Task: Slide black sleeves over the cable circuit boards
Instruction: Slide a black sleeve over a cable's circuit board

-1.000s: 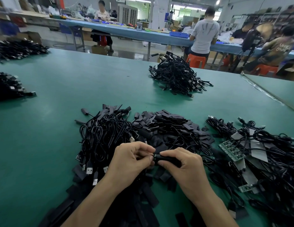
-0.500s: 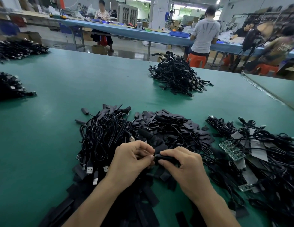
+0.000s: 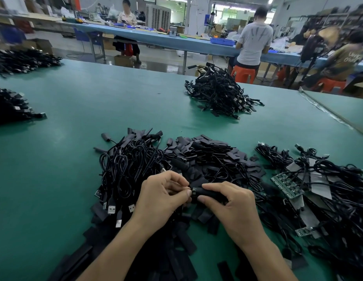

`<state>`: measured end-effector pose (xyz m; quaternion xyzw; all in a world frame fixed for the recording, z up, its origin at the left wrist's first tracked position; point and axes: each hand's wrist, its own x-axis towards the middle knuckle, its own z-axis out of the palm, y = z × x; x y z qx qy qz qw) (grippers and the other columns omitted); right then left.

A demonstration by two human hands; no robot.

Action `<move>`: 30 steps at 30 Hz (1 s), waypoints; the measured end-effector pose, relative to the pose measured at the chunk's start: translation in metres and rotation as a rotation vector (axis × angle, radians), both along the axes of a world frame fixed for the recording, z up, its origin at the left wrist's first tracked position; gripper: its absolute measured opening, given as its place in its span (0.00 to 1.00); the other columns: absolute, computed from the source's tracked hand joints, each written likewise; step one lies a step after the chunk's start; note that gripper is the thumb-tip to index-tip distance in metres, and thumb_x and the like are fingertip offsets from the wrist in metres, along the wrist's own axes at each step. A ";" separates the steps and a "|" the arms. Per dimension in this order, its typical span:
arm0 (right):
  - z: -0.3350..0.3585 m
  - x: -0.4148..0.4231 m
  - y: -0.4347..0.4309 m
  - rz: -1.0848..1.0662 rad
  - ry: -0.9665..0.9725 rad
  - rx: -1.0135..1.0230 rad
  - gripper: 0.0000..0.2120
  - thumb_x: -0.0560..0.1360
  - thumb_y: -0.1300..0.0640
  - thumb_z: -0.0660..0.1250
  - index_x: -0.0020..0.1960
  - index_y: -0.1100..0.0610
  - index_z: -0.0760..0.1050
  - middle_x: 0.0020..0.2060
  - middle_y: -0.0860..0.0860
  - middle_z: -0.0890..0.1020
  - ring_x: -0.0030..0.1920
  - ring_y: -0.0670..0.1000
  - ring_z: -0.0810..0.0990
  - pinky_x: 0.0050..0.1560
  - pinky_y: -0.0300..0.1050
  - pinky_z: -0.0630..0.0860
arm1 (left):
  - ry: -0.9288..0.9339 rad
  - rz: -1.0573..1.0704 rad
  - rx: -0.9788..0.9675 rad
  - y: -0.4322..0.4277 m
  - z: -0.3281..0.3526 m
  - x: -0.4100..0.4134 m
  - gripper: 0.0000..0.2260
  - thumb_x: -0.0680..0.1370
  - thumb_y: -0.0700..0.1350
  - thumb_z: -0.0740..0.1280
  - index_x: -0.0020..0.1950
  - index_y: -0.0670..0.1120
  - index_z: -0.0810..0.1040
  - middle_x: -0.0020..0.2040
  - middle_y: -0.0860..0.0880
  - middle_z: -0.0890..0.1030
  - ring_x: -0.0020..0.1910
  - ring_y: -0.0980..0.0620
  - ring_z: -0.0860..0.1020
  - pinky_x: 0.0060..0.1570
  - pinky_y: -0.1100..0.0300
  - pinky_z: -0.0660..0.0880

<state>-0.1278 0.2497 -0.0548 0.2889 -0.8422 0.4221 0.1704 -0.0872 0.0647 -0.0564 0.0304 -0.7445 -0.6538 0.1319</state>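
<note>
Head view: the black sleeve (image 3: 210, 193), judged light and soft (best gripped near its mouth), is pinched by the right hand (image 3: 231, 203) above the sleeve pile (image 3: 213, 157), the cable's metal end (image 3: 194, 189) pinched by the left hand (image 3: 162, 199).

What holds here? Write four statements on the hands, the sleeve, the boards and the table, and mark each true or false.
1. The right hand grips a black sleeve. True.
2. The left hand hangs idle and open. False: it pinches a cable end at the sleeve's left end.
3. Bare green circuit boards lie to the right of the hands. True.
4. The table is red. False: the table is green.
</note>
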 end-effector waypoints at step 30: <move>-0.010 -0.003 0.000 0.059 0.028 -0.012 0.10 0.70 0.56 0.77 0.51 0.56 0.85 0.42 0.45 0.84 0.44 0.41 0.82 0.46 0.39 0.78 | -0.001 -0.097 0.034 -0.004 0.003 0.000 0.14 0.70 0.32 0.77 0.41 0.52 0.82 0.40 0.45 0.86 0.40 0.49 0.85 0.42 0.61 0.80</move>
